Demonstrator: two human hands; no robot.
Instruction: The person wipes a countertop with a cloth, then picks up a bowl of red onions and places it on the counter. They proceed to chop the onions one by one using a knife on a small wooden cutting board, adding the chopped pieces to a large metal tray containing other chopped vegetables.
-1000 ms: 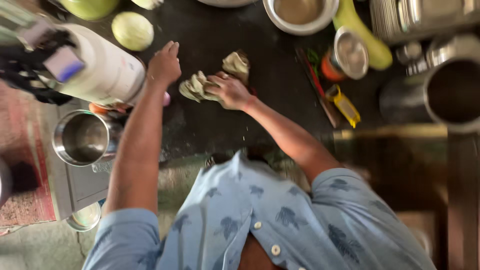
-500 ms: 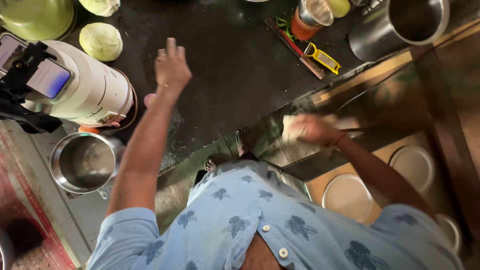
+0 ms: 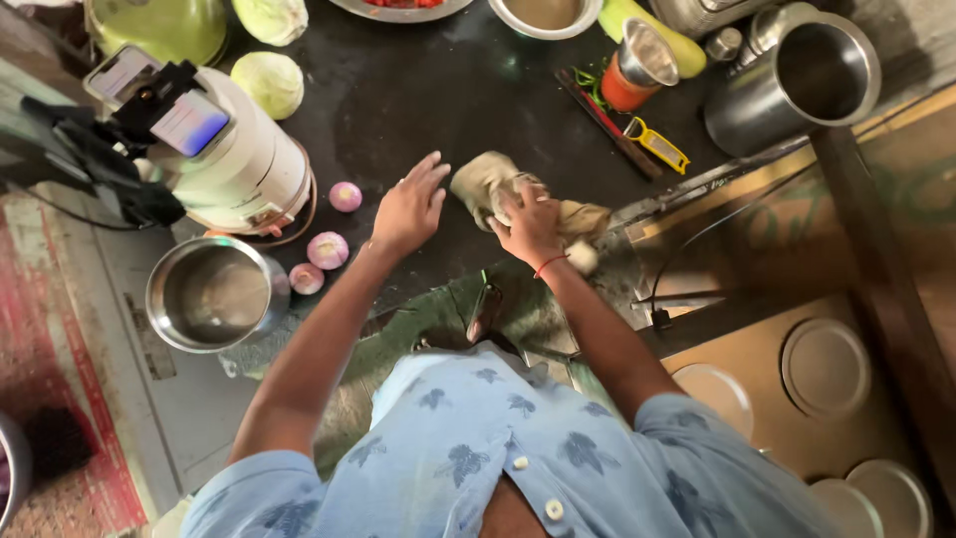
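My right hand point(image 3: 528, 221) presses a crumpled beige cloth point(image 3: 485, 179) flat on the dark stone counter point(image 3: 418, 110), fingers gripping it. A thin red band circles that wrist. My left hand point(image 3: 408, 204) rests on the counter just left of the cloth, fingers spread, holding nothing. Three small pink onions point(image 3: 328, 249) lie left of my left forearm, near the base of a white cylindrical appliance point(image 3: 244, 164).
A steel pot point(image 3: 214, 294) sits at the counter's left edge. Cabbages point(image 3: 274, 82), a steel bowl point(image 3: 543, 15), a steel cup point(image 3: 642, 60), a yellow peeler point(image 3: 659, 144) and a large steel vessel point(image 3: 792, 85) stand at the back. Round steel plates point(image 3: 825, 367) lie lower right.
My right hand came back from the lower right onto the cloth on the counter. My left hand, raised half a second ago, has lowered beside it.
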